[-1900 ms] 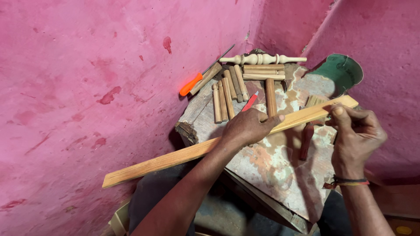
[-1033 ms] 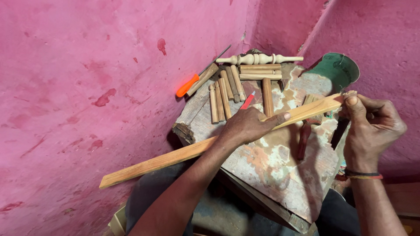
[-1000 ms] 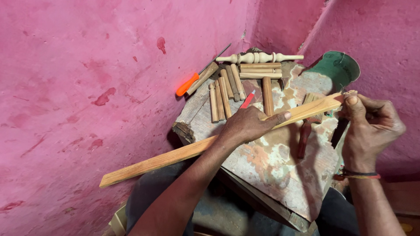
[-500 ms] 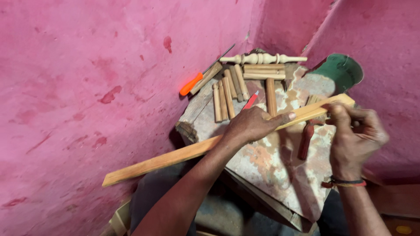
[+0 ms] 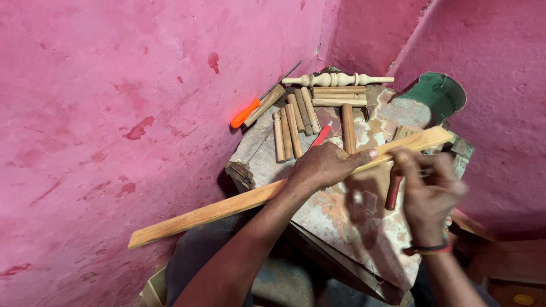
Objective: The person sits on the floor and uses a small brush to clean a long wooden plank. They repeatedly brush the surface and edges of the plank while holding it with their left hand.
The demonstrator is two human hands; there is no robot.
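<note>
The left hand (image 5: pixel 327 166) presses palm-down, grip closed over the long wooden strip (image 5: pixel 227 207) lying across the worktop (image 5: pixel 364 239), while the blurred right hand (image 5: pixel 429 193), fingers curled, grip unclear, hovers near its far end by the worktop edge.

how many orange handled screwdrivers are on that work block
1. The orange-handled screwdriver lies at the far left edge of the work block, against the pink wall, left of the short wooden dowels. Others could be hidden under the hands.
</note>
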